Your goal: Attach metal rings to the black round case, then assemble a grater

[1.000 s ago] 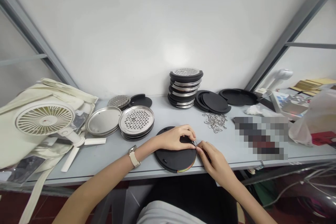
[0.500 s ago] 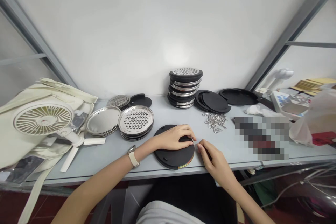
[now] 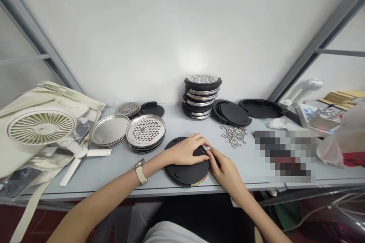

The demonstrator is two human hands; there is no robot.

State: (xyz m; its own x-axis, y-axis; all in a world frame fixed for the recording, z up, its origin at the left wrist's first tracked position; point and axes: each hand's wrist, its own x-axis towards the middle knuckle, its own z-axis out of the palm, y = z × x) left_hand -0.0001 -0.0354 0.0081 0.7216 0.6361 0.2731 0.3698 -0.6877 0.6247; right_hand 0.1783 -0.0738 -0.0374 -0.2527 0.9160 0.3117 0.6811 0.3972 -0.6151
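Observation:
A black round disc (image 3: pixel 186 174) lies near the table's front edge, with a thin coloured strip showing along its near right rim. My left hand (image 3: pixel 185 151) lies across it and holds it, with thumb and fingers curved around its right side. Between them shows a small metal wire hook (image 3: pixel 203 150). My right hand (image 3: pixel 225 167) is closed in a pinch on this hook at the disc's right edge; the fingertips partly cover it. Behind my right hand lies a loose pile of wire hooks (image 3: pixel 234 136).
Perforated metal grater discs (image 3: pixel 146 131) and plain metal discs (image 3: pixel 110 131) are stacked at left. A tall stack of grater discs in black holders (image 3: pixel 202 98) stands at the back, beside black round trays (image 3: pixel 235 114). A white fan (image 3: pixel 42 127) and a cream bag (image 3: pixel 82 102) occupy the far left.
My right hand has moved left to the disc's edge, bringing the wire hook in between the fingers of my left hand. My left hand stays on the disc.

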